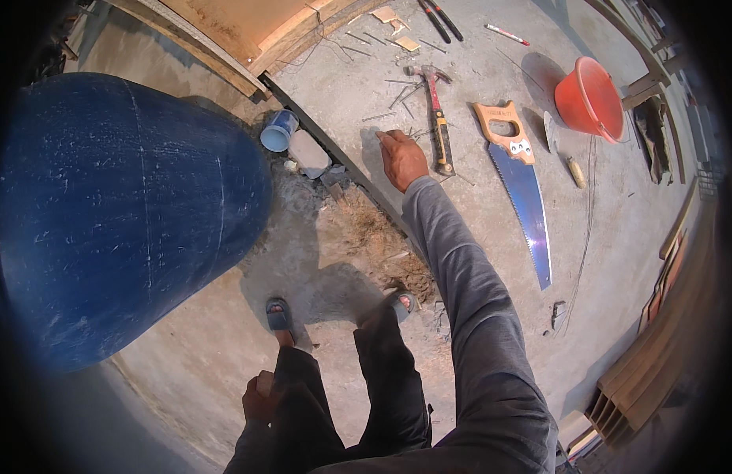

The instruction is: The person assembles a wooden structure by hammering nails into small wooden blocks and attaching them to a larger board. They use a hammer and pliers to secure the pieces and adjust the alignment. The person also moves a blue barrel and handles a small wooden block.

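Observation:
My right hand (403,160) reaches forward over the raised concrete surface, thumb and fingertips pressed together; whatever they may hold is too small to make out. Just right of it lies a claw hammer (436,118) with a red, black and yellow handle, its head pointing away from me. Loose nails (399,96) are scattered around the hammer. Further right is a handsaw (522,197) with a wooden handle and a bluish toothed blade. My left hand (259,400) is low beside my left thigh, fingers curled, with nothing visible in it.
A large blue barrel (129,213) fills the left side. Near it stand a blue cup (280,131) and a framed wooden panel (232,28). At right are a red bucket (585,99), a trowel (575,172) and a marker (506,35). Black-handled pliers (439,20) lie at the far edge.

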The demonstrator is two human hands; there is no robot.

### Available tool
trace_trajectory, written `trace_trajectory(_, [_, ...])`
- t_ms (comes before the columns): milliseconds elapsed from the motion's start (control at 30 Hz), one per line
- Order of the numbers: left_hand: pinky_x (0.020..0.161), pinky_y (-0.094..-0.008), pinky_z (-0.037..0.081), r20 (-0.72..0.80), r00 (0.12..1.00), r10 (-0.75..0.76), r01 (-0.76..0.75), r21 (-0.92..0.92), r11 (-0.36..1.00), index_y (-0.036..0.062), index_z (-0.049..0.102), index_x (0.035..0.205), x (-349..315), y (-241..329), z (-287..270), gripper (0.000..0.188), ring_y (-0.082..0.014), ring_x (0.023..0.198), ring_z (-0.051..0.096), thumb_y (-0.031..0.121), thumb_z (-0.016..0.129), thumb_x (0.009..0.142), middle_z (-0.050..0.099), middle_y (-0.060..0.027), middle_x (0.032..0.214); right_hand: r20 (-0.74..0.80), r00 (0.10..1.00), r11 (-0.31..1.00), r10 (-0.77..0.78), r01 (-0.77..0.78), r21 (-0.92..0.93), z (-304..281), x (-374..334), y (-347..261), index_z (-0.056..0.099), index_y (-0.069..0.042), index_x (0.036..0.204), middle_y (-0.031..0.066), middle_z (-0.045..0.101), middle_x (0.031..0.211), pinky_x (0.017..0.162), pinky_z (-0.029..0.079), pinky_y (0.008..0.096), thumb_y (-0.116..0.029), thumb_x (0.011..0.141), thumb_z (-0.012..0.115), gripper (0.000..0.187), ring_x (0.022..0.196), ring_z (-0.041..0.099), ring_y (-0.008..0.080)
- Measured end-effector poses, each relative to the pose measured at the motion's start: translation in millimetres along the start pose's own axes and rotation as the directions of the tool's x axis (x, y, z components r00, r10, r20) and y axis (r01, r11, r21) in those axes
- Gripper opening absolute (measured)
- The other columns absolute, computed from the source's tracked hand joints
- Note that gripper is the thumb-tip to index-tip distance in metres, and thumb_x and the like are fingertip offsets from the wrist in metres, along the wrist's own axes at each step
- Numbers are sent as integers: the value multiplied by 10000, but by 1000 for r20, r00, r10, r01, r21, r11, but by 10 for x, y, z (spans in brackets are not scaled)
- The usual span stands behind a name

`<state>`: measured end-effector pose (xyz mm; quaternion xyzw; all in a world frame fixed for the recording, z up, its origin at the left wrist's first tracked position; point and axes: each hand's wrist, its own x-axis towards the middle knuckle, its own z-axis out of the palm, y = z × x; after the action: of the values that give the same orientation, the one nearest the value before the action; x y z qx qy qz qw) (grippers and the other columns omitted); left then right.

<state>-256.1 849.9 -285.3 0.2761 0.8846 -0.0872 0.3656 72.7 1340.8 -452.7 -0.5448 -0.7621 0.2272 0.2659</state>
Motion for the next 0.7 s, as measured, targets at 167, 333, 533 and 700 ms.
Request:
trace_trajectory(167, [736,-498,551,32,999,28,-40,489,872,136,487,1111,-154,-1765,243,408,-373,941,608,127,659,740,535,-137,1088,53,996,921,64,-39,-389,394,627,358,614,-190,1273,135,549,1284,901,513,424,-130,906,511,385,1022,630,337])
trace_trajectory(333, [688,-503,550,152,988,-40,-46,525,850,154,491,1075,-352,-1517,267,368,-368,857,617,149,671,755,554,-103,1037,-98,995,847,-36,-22,-531,340,556,405,620,-78,1092,132,606,1094,812,496,460,-143,905,528,218,968,637,331])
trace_trajectory(533, [658,-495,552,202,977,71,-165,496,852,174,493,1079,-286,-1427,428,339,-363,834,654,239,684,807,601,-128,968,-214,906,848,364,-418,-326,-254,152,663,598,-85,1169,155,596,997,788,506,484,-88,883,554,289,856,632,387])
trace_trajectory(700, [727,-482,560,361,932,27,-240,563,791,135,582,1063,-140,-1277,272,444,-377,849,675,502,631,817,666,-197,900,-351,912,884,210,-331,-331,-161,-129,748,576,0,1145,226,558,1036,853,486,474,-136,805,651,374,991,589,414])
